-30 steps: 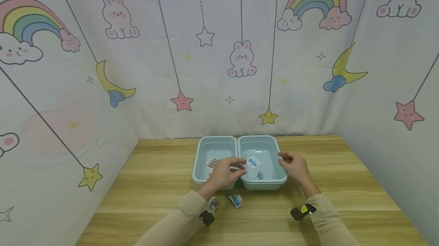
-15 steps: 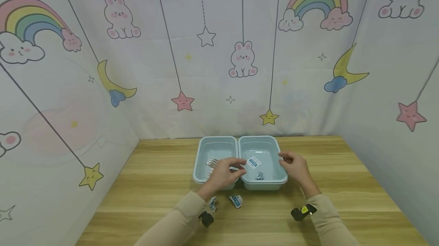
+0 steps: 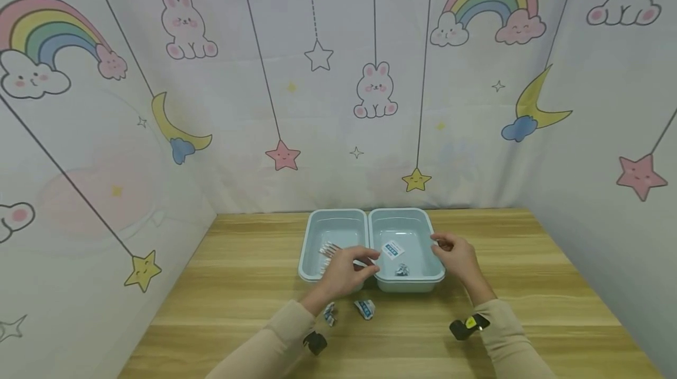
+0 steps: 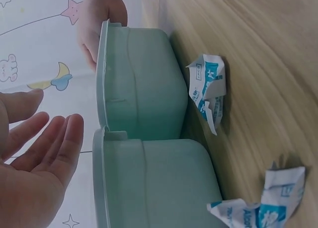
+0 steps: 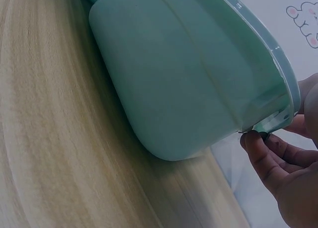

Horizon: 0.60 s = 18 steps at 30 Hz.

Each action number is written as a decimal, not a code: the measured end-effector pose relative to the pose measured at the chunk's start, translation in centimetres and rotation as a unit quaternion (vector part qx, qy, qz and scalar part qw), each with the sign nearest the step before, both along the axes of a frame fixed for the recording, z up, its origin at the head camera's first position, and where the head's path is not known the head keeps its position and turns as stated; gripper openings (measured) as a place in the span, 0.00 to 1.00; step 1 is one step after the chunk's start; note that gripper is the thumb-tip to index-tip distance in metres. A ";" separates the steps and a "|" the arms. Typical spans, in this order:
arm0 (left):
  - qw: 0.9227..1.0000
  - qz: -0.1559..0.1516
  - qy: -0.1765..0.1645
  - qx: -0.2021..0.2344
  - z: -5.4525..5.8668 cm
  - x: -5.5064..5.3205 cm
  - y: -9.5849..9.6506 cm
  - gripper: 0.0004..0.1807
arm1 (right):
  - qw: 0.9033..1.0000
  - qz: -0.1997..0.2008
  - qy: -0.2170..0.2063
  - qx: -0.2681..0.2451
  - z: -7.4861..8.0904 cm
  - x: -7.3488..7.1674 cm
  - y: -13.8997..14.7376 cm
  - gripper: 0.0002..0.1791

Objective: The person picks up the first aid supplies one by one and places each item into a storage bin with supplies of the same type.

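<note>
Two light blue plastic bins stand side by side on the table. My right hand [image 3: 456,258] grips the right-hand rim of the right bin [image 3: 435,276], thumb and fingers on either side of it in the right wrist view. Over the near edge of the left bin [image 3: 305,261] hovers my left hand [image 3: 344,270], fingers relaxed and holding nothing. In the right bin lie a flat white-and-blue packet [image 3: 393,250] and a crumpled wrapper [image 3: 402,270]. Several thin white-and-brown pieces [image 3: 329,248] lie in the left bin, partly hidden by my left hand.
Before the bins lie two crumpled white-and-blue alcohol pad wrappers, one [image 3: 365,309] near the middle and the other [image 3: 329,314] beside my left wrist. Behind the wooden table [image 3: 238,261] hangs a patterned curtain [image 3: 328,114], with more of it on both sides.
My left hand has tilted slightly and its wrist has shifted a little left. The head view has moved slightly. The right hand stays at the bin's rim.
</note>
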State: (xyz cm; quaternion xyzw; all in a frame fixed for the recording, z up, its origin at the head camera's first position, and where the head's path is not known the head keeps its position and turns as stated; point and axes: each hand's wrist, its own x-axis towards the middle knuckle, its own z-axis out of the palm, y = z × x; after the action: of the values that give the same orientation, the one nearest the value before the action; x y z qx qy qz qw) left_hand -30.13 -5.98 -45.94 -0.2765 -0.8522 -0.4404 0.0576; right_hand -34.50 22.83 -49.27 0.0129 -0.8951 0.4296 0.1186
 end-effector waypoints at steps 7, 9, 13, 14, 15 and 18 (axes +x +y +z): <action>1.000 -0.006 0.003 -0.003 -0.3 0.4 -0.3 0.13 | 1.000 -0.002 0.000 0.002 0.0 -0.1 0.0 0.15; 1.000 -0.008 -0.002 -0.001 -0.4 0.6 -0.4 0.13 | 1.000 -0.002 0.000 0.000 0.0 -0.2 0.0 0.16; 1.000 -0.019 -0.005 0.009 -0.7 0.9 -0.7 0.13 | 1.000 -0.001 0.003 0.001 -0.1 -0.2 0.0 0.16; 1.000 -0.021 -0.003 0.013 -0.7 1.0 -0.7 0.12 | 1.000 -0.001 0.004 0.001 -0.1 -0.2 0.0 0.16; 1.000 -0.024 -0.001 0.018 -0.8 1.1 -0.8 0.12 | 1.000 -0.001 0.003 0.002 -0.1 -0.2 0.0 0.15; 0.999 -0.029 0.001 0.026 -1.0 1.4 -0.9 0.12 | 1.000 -0.003 0.002 0.002 0.0 -0.1 0.0 0.15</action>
State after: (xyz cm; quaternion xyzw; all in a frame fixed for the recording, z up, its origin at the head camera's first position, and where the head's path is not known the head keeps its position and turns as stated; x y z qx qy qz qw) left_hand -28.78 -6.86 -46.94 -0.3000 -0.8319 -0.4638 0.0523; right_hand -34.56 22.83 -49.29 0.0116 -0.8957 0.4276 0.1217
